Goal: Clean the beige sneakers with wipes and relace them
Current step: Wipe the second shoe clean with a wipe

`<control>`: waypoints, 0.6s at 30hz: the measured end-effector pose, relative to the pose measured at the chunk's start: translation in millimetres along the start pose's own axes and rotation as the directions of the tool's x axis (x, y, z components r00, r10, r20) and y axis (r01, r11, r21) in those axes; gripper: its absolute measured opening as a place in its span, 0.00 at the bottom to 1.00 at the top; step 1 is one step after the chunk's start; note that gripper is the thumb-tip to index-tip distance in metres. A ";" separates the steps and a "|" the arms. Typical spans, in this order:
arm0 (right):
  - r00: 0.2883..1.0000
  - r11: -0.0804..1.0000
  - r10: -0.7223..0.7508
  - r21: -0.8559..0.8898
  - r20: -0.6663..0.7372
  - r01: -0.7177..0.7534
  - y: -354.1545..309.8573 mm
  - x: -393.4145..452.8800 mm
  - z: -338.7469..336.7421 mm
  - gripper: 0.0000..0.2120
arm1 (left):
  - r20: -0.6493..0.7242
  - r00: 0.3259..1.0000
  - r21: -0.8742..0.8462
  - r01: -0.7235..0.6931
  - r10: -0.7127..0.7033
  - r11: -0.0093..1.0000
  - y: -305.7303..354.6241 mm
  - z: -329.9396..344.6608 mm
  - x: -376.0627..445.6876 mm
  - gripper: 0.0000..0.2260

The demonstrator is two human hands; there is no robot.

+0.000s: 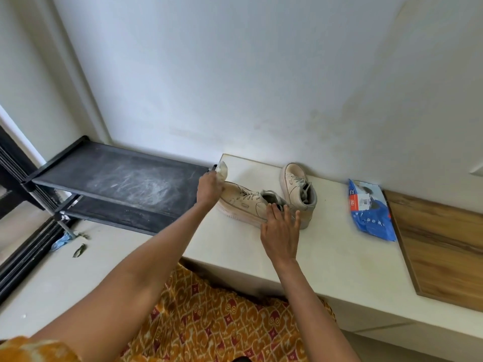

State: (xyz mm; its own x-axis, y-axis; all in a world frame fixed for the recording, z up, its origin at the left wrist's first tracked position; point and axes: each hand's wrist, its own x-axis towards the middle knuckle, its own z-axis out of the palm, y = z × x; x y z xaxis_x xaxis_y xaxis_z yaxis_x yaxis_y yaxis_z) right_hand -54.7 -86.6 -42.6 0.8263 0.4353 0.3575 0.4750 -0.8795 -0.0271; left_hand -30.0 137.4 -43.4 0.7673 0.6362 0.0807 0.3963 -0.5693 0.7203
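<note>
Near sneaker (pixel 245 205) lies flat on the white counter (pixel 339 257), toe pointing left, heel to the right, laces in the eyelets. Second sneaker (pixel 299 188) is just behind it, tipped up w/ its sole against the wall (pixel 261 74).

Step in hand, I'd say: wiping the toe end of the near shoe. So it's the cleaning half of the job; no relacing started as far as I can tell.

Left hand (pixel 209 189) is at the toe, fingers curled round a crumpled wipe (pixel 223 169) that sticks up above the knuckles. Wipe looks to be at or just off the toe cap; contact itself is hidden by the hand. Right hand (pixel 281 231) sits at the heel/collar, fingers straight and spread, fingertips (pixel 273 209) resting on the collar rim, steadying rather than gripping.

Next move prob needs that right hand to keep the shoe pinned while the wipe works back along the side & sole edge, then turning the shoe for the far side. Second shoe needs doing too, far as I can judge.

Blue wipes pack (pixel 371 210) lies on the counter to the right, well apart from the shoes. A wooden board (pixel 444 244) beyond it. Dusty black shoe rack (pixel 117 178) stands left of the counter.
</note>
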 end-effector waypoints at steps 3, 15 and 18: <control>1.000 1.000 0.004 0.017 -0.028 -0.003 -0.6 0.0 2.2 0.22 | 0.069 0.997 0.177 -0.049 0.037 0.983 4.1 5.5 0.6 0.08; 0.999 1.000 -0.007 -0.004 -0.032 0.007 -0.1 -1.1 2.4 0.21 | 0.362 0.859 0.204 -0.453 0.363 0.868 45.6 31.3 -10.8 0.16; 1.000 1.000 -0.017 -0.018 -0.018 0.017 1.4 -1.6 3.1 0.23 | 0.432 0.797 0.200 -0.541 0.422 0.817 47.8 23.7 -5.2 0.16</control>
State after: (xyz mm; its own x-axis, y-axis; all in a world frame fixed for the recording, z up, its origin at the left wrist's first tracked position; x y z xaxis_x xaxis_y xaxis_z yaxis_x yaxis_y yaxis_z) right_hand -54.4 -88.0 -46.1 0.8127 0.4466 0.3744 0.4832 -0.8755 -0.0046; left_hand -3.1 94.5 -25.7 0.9966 0.0425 0.0708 0.0100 -0.9133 0.4072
